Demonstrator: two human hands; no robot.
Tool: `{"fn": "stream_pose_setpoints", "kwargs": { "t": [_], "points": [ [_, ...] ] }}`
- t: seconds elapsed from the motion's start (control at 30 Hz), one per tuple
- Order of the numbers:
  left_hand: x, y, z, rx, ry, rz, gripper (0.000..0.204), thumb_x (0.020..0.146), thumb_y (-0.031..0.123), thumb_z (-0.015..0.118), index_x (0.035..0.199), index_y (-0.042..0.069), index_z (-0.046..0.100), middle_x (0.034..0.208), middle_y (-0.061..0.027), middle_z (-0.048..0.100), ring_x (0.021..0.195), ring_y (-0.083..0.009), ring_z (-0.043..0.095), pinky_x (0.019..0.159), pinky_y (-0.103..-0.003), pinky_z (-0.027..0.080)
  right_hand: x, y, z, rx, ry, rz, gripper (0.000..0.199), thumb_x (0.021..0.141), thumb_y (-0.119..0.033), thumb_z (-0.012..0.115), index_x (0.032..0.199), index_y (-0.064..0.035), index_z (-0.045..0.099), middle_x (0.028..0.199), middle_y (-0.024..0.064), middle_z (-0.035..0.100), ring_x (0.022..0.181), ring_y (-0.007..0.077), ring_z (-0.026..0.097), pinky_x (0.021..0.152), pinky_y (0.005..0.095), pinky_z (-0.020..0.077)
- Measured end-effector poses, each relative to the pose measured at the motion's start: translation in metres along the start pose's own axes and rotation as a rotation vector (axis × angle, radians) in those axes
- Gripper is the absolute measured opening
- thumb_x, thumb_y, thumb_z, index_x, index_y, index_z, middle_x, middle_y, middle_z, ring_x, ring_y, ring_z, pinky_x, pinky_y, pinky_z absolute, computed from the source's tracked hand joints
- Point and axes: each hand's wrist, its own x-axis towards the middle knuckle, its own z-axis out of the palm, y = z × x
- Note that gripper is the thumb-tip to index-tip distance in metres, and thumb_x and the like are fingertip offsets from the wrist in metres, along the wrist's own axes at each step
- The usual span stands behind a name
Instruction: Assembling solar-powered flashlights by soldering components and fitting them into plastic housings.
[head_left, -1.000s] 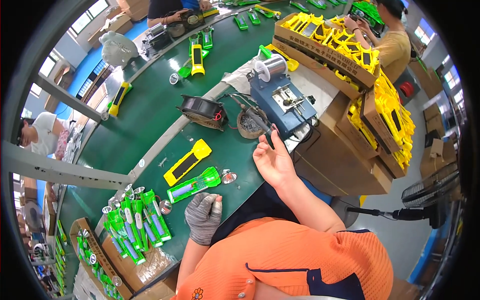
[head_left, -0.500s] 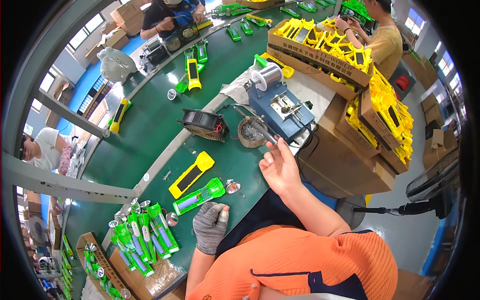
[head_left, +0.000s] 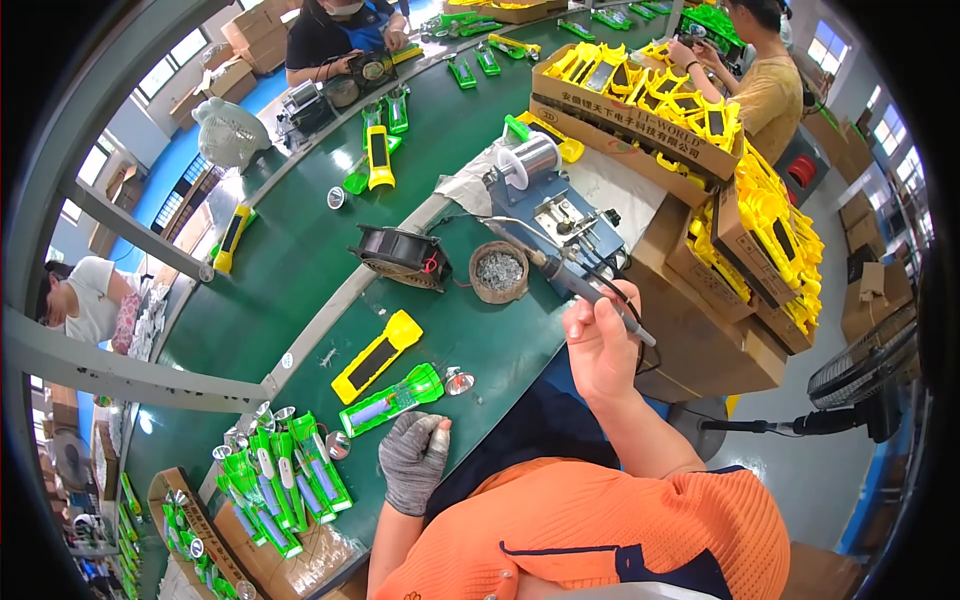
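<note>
Head view shows the bare right hand [head_left: 598, 345] with fingers closed pen-style round a slim, stiff, light black-handled soldering iron [head_left: 585, 288], best held well behind its hot tip, while the grey-gloved left hand [head_left: 413, 462] rests loosely curled, holding nothing, on the green bench [head_left: 300, 250] beside a light, brittle-looking green plastic torch half [head_left: 392, 399].

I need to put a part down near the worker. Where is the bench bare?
Bare green top lies between the small black fan, the yellow shell and the solder-scrap bowl. Crowded: the green housings left of the gloved left hand.
</note>
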Motion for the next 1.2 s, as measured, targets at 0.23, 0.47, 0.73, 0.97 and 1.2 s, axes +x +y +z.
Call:
{"fn": "stream_pose_setpoints", "kwargs": {
  "t": [0.23,0.47,0.73,0.97,1.2],
  "points": [
    [0.0,0.001,0.001,-0.004,0.019,0.007,0.01,0.085,0.005,0.081,0.091,0.008,0.074,0.081,-0.0082,0.069,0.064,-0.0216,0.065,0.058,-0.033,0.05,0.007,-0.018,0.02,-0.021,0.018,-0.03,0.023,0.102,-0.014,0.067,0.12,-0.0131,0.053,0.092,0.01,0.067,0.075,0.0196,0.064,0.066,0.0324,0.0512],
    [0.002,-0.001,0.002,0.013,0.009,0.019,0.012,0.085,0.004,0.081,0.092,0.008,0.073,0.081,-0.0078,0.068,0.063,-0.0205,0.064,0.057,-0.032,0.05,0.021,-0.018,0.007,0.026,0.053,-0.033,0.02,0.101,-0.012,0.068,0.115,-0.0145,0.054,0.096,0.0109,0.07,0.077,0.0189,0.065,0.069,0.0321,0.0529],
    [0.004,0.0,0.003,-0.001,0.03,0.027,0.012,0.085,0.005,0.081,0.092,0.008,0.073,0.08,-0.0073,0.067,0.062,-0.0203,0.063,0.057,-0.032,0.049,0.027,-0.02,0.003,0.06,0.108,-0.012,0.017,0.1,-0.009,0.069,0.114,-0.012,0.059,0.086,0.0065,0.066,0.075,0.0175,0.062,0.066,0.0322,0.0515],
    [0.0,0.001,0.002,-0.007,0.013,0.03,0.012,0.085,0.005,0.081,0.092,0.008,0.072,0.08,-0.0078,0.067,0.064,-0.0225,0.064,0.059,-0.033,0.05,0.026,-0.025,0.009,-0.019,0.136,-0.077,0.018,0.101,-0.01,0.067,0.117,-0.0101,0.059,0.091,0.0103,0.068,0.076,0.019,0.064,0.069,0.033,0.0542],
    [-0.005,-0.001,-0.003,0.097,0.077,0.096,0.01,0.087,0.007,0.078,0.094,0.01,0.072,0.088,-0.0091,0.07,0.073,-0.0273,0.069,0.064,-0.037,0.054,0.035,-0.006,-0.002,-0.173,0.134,-0.065,0.019,0.098,-0.003,0.067,0.114,-0.0076,0.057,0.091,0.0098,0.068,0.076,0.02,0.065,0.065,0.0329,0.0535]
  ]
}}
